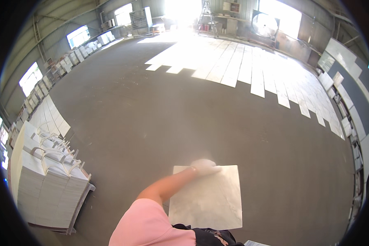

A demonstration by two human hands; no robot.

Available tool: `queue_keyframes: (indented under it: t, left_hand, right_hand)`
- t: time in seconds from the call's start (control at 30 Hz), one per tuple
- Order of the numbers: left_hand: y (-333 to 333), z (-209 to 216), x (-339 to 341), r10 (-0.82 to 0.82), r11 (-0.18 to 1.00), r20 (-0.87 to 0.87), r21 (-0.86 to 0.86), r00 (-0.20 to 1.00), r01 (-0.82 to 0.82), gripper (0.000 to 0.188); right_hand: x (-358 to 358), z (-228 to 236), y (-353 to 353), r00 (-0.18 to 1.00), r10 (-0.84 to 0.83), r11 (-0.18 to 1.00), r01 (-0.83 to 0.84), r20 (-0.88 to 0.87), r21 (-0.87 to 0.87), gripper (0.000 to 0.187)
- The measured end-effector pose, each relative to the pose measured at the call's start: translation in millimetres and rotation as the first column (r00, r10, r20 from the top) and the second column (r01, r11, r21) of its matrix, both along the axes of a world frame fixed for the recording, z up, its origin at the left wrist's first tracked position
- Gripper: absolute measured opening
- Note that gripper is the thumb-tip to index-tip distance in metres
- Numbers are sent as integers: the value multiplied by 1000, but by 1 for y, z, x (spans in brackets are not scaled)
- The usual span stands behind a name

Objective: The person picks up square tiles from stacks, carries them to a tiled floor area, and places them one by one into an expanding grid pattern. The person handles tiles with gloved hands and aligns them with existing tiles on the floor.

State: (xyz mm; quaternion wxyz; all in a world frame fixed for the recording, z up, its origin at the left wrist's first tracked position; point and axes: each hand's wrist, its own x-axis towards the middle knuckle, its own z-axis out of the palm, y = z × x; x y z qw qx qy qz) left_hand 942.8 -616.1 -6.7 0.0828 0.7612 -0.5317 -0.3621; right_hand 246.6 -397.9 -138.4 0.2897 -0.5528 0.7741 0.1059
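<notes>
A pale square tile (209, 201) with faint cloudy markings is before my body, near the lower middle. My left hand (206, 167), in a white glove, is closed over the tile's far edge. Its fingertips are blurred and partly hidden. My left arm reaches across the tile from a pink sleeve. My right hand does not show. Beneath the tile spreads a grey-brown floor (151, 110).
A pallet stack of white slabs (49, 180) with loose straps stands at the left. Rows of laid white tiles (244, 65) cover the far right floor, their ends stepped. More slabs (344, 78) lean along the right wall. A stepladder (208, 20) and a large fan (264, 24) stand at the back.
</notes>
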Motion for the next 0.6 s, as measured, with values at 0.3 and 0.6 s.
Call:
queue_keyframes:
  t: [0.3, 0.6]
  left_hand:
    - [-42, 0, 89, 424, 903, 64, 46, 904, -427, 65]
    - [-77, 6, 205, 586, 796, 152, 76, 796, -600, 65]
  right_hand:
    - [147, 41, -324, 972, 230, 972, -227, -51, 54, 31]
    - [303, 21, -545, 922, 369, 928, -360, 118, -95, 42]
